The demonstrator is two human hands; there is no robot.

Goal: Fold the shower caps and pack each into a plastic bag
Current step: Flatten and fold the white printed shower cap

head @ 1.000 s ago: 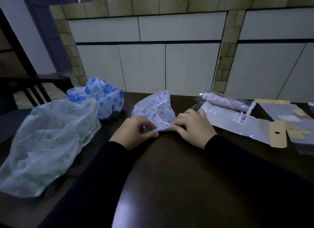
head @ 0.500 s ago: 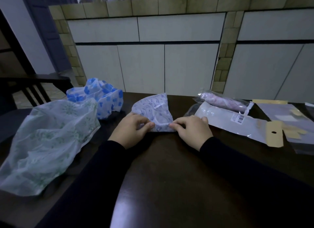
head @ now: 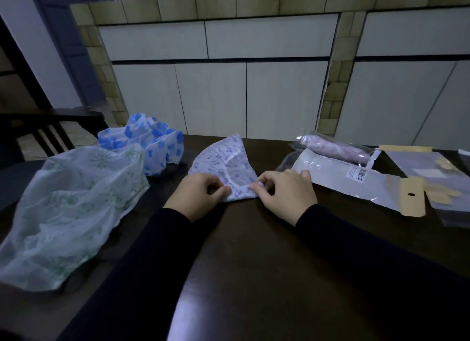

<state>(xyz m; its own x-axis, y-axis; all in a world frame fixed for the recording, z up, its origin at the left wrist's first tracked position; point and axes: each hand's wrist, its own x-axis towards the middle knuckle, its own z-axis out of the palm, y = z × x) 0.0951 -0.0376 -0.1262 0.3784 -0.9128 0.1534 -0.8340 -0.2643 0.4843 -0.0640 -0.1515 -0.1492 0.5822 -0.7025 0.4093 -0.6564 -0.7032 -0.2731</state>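
Between my hands lies the purple-print shower cap (head: 223, 162), thin crinkly plastic folded to a wedge on the dark glossy desk (head: 254, 277); my left hand (head: 198, 197) and right hand (head: 284, 195) each pinch its near edge. Right of them lies a flat plastic bag (head: 343, 180).

On the dark table (head: 254, 277), the left hand (head: 197, 197) and right hand (head: 286, 194) pinch the near edge of the purple cap (head: 223, 162). Left of that cap lie the blue cap (head: 152, 147) and, nearer, the green cap (head: 71, 203). Right of it lie 2 bags (head: 356, 180), the far one filled pink.
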